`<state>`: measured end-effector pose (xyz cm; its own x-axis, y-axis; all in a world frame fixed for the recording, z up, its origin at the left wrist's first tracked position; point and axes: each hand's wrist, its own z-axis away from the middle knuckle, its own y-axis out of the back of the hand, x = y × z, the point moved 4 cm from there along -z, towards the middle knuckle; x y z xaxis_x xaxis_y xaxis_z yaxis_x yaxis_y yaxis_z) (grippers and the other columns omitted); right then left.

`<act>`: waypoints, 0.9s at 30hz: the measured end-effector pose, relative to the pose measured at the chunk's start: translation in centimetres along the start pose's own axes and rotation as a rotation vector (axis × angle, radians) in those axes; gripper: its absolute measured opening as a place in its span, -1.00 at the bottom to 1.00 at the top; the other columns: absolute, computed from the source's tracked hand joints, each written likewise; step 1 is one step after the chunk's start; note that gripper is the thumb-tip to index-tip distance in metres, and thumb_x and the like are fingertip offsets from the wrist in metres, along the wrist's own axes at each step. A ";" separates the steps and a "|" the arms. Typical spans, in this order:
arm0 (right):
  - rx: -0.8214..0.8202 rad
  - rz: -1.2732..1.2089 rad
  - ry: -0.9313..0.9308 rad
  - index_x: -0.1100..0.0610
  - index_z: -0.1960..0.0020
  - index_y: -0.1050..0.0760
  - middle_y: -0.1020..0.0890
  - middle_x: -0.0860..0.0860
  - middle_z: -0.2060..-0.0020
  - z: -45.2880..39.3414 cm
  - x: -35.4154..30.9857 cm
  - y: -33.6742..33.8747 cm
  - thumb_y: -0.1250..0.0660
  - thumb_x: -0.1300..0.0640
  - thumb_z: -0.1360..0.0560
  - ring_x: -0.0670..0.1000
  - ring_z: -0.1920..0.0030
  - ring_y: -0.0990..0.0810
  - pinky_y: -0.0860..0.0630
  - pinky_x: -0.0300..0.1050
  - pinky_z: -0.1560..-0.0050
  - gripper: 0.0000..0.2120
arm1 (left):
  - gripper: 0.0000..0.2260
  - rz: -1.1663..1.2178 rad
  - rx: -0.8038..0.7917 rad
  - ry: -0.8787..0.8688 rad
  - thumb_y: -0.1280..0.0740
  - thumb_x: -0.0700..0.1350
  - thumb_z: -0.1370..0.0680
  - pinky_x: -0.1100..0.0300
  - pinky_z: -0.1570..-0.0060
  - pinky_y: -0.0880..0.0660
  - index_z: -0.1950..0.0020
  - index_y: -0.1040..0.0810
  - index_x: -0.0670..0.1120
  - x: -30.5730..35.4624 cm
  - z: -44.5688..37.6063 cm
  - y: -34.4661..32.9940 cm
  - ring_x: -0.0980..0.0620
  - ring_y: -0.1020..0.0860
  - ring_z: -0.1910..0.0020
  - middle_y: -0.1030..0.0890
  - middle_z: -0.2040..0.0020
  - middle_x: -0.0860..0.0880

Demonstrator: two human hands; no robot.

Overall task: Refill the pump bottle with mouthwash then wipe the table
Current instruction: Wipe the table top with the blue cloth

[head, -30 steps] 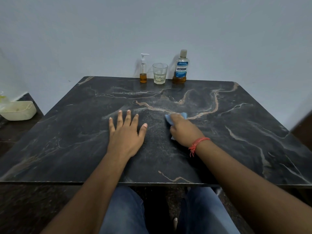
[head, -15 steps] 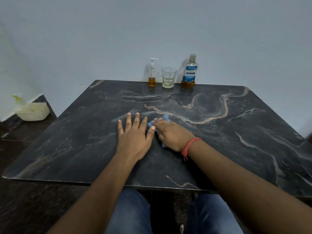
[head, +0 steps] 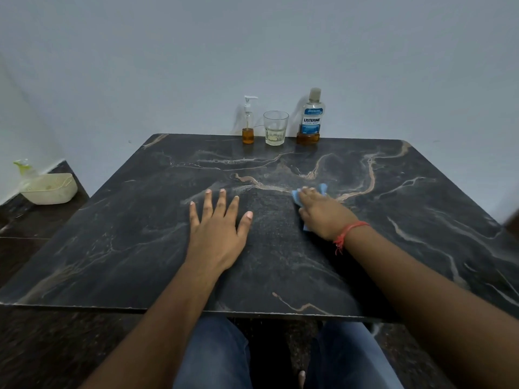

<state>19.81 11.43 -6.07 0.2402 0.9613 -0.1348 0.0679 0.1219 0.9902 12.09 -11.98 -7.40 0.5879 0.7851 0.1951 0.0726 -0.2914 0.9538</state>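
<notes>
Surface: dark marble-patterned table top (head: 140,248), wiped patch showing duller between the 2 hands.
Right hand (head: 323,213): pressing a small light-blue wiping cloth (head: 323,188) flat on the stone, fingers bent over it; swung back rightward from beside the left thumb 0.5 s ago.
Left hand (head: 217,231): flat on the table, 5 fingers spread straight, holding nothing; unmoved.
Far edge: clear pump bottle with amber liquid (head: 248,123), clear drinking glass (head: 275,127), capped Listerine mouthwash bottle (head: 311,116), all upright, well apart from the hands.
Stage: refill judged done; wiping under way, side-to-side strokes at centre, outer areas likely left to do.
</notes>
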 end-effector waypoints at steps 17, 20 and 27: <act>0.079 -0.022 0.471 0.18 -0.56 -0.12 -0.21 0.11 -0.54 10.3 -14.1 -1.4 -0.08 0.03 -0.62 0.06 -0.55 -0.13 0.04 -0.03 -0.53 -0.45 | -0.33 -0.016 0.017 0.050 0.26 0.29 -0.61 -0.25 -0.54 0.28 -0.65 -0.10 0.05 -1.2 1.2 1.0 -0.09 0.19 -0.64 -0.01 -0.68 -0.03; 0.088 -0.022 0.429 0.13 -0.56 -0.11 -0.18 0.06 -0.55 10.0 -15.1 -1.9 -0.03 0.02 -0.64 0.02 -0.55 -0.10 0.03 -0.03 -0.54 -0.48 | -0.32 0.005 0.026 0.088 0.29 0.29 -0.60 -0.24 -0.53 0.29 -0.65 -0.09 0.05 -2.4 1.5 1.4 -0.09 0.20 -0.64 -0.01 -0.68 -0.03; 0.094 -0.002 0.440 0.18 -0.52 -0.20 -0.26 0.11 -0.51 7.6 -18.8 -2.9 -0.07 0.05 -0.61 0.08 -0.52 -0.16 -0.08 0.04 -0.51 -0.50 | -0.34 0.051 0.034 0.181 0.26 0.29 -0.61 -0.24 -0.53 0.29 -0.65 -0.10 0.06 -5.0 1.6 2.4 -0.09 0.19 -0.64 -0.01 -0.68 -0.02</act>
<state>22.48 -8.91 -6.64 -0.1936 0.9771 -0.0886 0.1603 0.1206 0.9797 10.62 -17.49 -6.44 0.4374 0.8533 0.2838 0.0754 -0.3493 0.9340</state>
